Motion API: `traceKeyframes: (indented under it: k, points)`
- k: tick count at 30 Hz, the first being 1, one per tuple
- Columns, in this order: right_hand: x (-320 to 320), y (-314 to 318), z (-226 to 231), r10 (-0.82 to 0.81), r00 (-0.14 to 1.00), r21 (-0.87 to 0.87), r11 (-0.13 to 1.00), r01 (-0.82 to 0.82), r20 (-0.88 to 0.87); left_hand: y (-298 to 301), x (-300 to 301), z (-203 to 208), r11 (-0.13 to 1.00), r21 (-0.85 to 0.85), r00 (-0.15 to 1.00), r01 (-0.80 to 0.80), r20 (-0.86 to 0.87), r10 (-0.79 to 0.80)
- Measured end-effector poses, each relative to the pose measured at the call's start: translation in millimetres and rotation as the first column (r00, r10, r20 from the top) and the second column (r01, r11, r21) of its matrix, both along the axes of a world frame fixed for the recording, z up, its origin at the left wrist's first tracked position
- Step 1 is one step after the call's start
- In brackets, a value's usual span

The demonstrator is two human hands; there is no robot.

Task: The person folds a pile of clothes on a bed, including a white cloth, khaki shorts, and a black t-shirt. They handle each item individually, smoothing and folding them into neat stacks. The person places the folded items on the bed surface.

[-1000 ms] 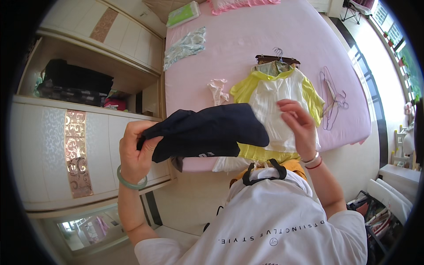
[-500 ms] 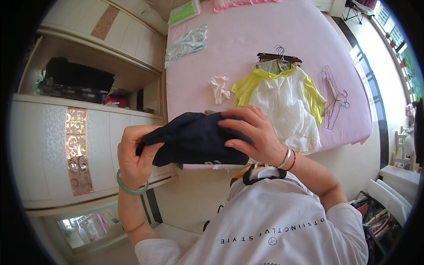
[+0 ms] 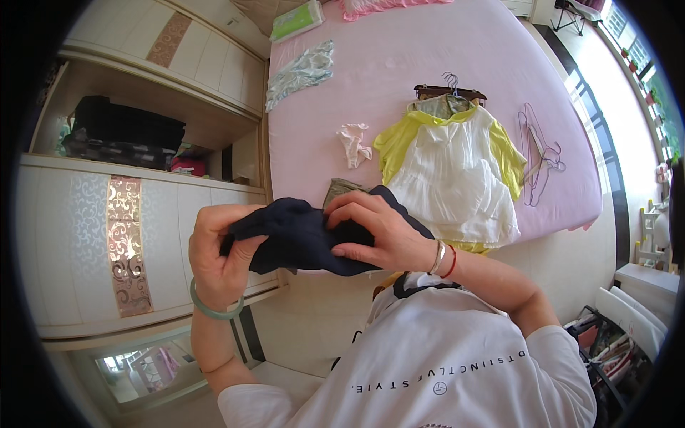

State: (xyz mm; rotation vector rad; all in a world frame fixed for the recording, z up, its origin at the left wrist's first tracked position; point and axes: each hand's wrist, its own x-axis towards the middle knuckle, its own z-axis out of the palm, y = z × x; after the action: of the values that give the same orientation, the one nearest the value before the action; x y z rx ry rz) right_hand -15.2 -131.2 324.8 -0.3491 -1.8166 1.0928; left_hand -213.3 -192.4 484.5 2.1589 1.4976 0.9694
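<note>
A dark navy folded garment [image 3: 289,232] is held up in front of me, over the near edge of the bed; what kind of garment it is does not show. My left hand [image 3: 221,250] pinches its left end between thumb and fingers. With bent fingers, my right hand [image 3: 374,232] grips the cloth near its middle, and a flap sticks out beyond that hand. Just behind the garment lies an olive piece of cloth [image 3: 342,187], partly hidden. Farther back are small pale pink underpants [image 3: 354,145]. To their right, white and yellow tops [image 3: 449,164] lie spread out on hangers.
Loose wire hangers [image 3: 539,160] rest on the right side of the pink bed [image 3: 385,64]. A pale patterned cloth [image 3: 303,73] and a green package [image 3: 297,21] lie at its far left. An open wardrobe shelf [image 3: 207,121] holds dark clothes [image 3: 125,132] on the left.
My right hand has moved left and slightly down along the navy garment, bunching it in the middle. More of the olive cloth behind shows. My left hand keeps its hold.
</note>
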Motion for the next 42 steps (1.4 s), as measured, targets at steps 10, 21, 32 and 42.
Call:
traceKeyframes:
  k: [10,21,32,42]
  points:
    - [-3.0,-18.3,2.8,0.092,0.995,0.084,0.992,-0.094,0.032,-0.3,-1.5,1.9,0.999,-0.006,0.998,-0.043,-0.038,0.042]
    - [18.4,-4.0,4.1,-0.238,0.970,-0.165,0.960,0.227,-0.049,-3.9,-9.1,2.7,0.995,0.033,0.995,-0.095,-0.020,0.095]
    - [47.3,-22.3,26.0,-0.031,0.996,0.055,0.998,0.027,0.082,-1.9,-27.9,1.1,0.993,0.118,0.991,-0.010,-0.134,0.026]
    - [49.7,-17.6,15.6,0.105,0.994,-0.078,0.991,-0.105,-0.001,-6.7,-12.3,17.7,0.974,0.029,0.972,0.225,0.062,-0.227]
